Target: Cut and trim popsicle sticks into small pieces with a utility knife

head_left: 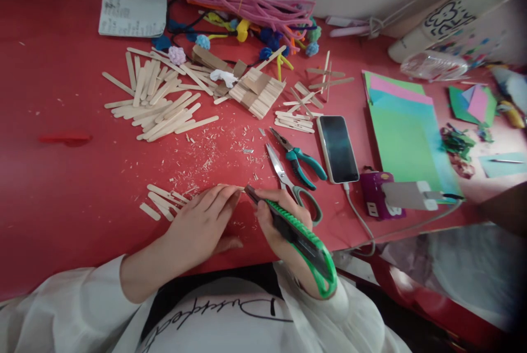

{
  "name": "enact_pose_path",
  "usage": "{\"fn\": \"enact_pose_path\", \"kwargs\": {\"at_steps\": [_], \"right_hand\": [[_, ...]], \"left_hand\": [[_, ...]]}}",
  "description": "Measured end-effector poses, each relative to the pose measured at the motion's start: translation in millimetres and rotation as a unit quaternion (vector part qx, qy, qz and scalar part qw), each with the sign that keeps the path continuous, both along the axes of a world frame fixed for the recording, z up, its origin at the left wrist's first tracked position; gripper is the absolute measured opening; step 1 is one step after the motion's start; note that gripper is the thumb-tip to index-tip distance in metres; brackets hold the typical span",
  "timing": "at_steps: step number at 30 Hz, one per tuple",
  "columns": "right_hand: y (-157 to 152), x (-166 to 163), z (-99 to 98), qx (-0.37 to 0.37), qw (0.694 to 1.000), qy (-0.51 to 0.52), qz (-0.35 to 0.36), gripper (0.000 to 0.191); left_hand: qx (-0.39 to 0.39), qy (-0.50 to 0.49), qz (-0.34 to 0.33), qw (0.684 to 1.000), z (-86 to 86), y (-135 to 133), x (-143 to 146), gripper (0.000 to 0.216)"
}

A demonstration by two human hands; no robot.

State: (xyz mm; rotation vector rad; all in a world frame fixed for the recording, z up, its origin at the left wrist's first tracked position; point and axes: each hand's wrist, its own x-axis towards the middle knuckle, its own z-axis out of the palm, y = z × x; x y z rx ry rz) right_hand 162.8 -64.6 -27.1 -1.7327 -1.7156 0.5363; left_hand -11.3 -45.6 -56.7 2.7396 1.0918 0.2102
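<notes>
My right hand (280,216) is closed round a green and black utility knife (302,235), its blade tip pointing at a wooden craft stick (230,186) on the red table (61,188). My left hand (201,224) lies with fingers stretched over that stick, pressing it down. Short cut stick pieces (162,200) lie just left of my left hand. Wood shavings (206,158) are scattered in front of both hands.
A heap of craft sticks (158,100) and a glued stick panel (257,92) lie farther back. Scissors (288,180), teal pliers (300,158) and a phone (337,148) sit right of my hands. Coloured paper (405,133), pipe cleaners (247,4), a purple charger (376,194).
</notes>
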Motion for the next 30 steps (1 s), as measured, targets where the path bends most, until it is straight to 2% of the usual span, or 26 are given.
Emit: {"fn": "enact_pose_path", "kwargs": {"at_steps": [6,19,22,26,28,30], "right_hand": [[-3,-3,-3.3,0.013,0.999,0.026,0.038,0.015],[1,-12,-7.2,0.029,0.999,0.021,0.012,0.008],[-3,-9,-13.0,-0.009,0.993,0.107,-0.044,0.009],[-10,-5,-23.7,-0.020,0.957,0.269,-0.110,0.010],[-12,-4,-27.1,0.001,0.948,0.296,-0.120,0.010],[-14,-3,-28.1,0.011,0.954,0.279,-0.113,0.011]], "left_hand": [[-0.008,-0.002,0.007,1.000,2.4,0,1,0.060],[-0.036,-0.001,0.009,0.999,3.1,-1,4,0.061],[-0.019,0.002,0.010,1.000,4.3,-1,5,0.064],[-0.002,-0.003,0.007,1.000,5.9,0,6,0.062],[0.005,-0.004,0.008,1.000,6.2,1,6,0.057],[0.008,-0.009,0.009,1.000,5.8,2,5,0.054]]}}
